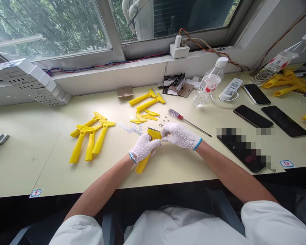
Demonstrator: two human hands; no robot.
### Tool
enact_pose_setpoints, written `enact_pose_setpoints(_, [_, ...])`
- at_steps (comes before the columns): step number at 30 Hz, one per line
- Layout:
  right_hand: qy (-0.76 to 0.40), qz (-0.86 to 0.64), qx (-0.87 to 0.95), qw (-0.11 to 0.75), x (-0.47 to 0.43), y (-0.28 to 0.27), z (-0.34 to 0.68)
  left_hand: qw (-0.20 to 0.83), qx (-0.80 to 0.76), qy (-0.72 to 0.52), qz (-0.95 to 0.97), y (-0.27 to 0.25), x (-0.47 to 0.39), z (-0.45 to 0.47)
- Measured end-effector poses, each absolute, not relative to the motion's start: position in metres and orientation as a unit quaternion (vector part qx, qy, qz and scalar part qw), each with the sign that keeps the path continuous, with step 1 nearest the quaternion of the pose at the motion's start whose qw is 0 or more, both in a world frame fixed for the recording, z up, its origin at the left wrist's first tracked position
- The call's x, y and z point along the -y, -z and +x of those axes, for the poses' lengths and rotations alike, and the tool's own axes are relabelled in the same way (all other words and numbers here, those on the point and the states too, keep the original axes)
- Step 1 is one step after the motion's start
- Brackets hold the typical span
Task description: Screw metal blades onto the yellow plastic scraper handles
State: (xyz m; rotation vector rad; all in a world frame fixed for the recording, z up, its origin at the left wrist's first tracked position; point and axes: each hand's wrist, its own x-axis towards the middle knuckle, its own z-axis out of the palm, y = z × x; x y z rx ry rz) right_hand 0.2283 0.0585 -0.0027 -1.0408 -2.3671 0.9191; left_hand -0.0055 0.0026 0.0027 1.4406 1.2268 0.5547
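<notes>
My left hand (142, 148), in a white knit glove, is wrapped around a yellow scraper (142, 164) whose blade end points away from me. My gloved right hand (180, 135) is pinched at the right side of the scraper's head; whatever is between its fingertips is hidden. Just beyond the hands lie small screws (161, 125), flat metal blades (124, 128) and loose yellow plastic pieces (149, 117). A screwdriver (190, 122) with a clear and red handle rests behind my right hand.
Several yellow scrapers (100, 139) lie at left, and two scrapers (151, 102) farther back. A water bottle (209, 83), a power strip (231, 89) and several phones (253, 116) are at right. White boxes (28, 81) stand by the window; a screwdriver-side small cardboard box (125, 92) sits behind.
</notes>
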Motion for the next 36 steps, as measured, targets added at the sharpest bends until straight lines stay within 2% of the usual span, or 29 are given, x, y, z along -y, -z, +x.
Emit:
enact_pose_setpoints(13, [-0.511,-0.421,0.721,0.204,-0.056,0.002,0.226,0.563,-0.51,-0.219,0.613,-0.004,-0.003,-0.006])
enact_pose_setpoints(24, [-0.522,-0.428,0.712,0.195,-0.056,0.001,0.227,0.591,-0.505,-0.221,0.589,-0.003,-0.004,-0.007])
enact_pose_setpoints(33, [-0.523,-0.425,0.701,0.232,-0.058,-0.015,0.233,0.624,-0.491,-0.241,0.558,-0.004,-0.005,-0.012])
enact_pose_setpoints(36, [-0.464,-0.489,0.691,0.263,-0.067,-0.016,0.243,0.628,-0.491,-0.252,0.548,-0.002,-0.005,-0.014])
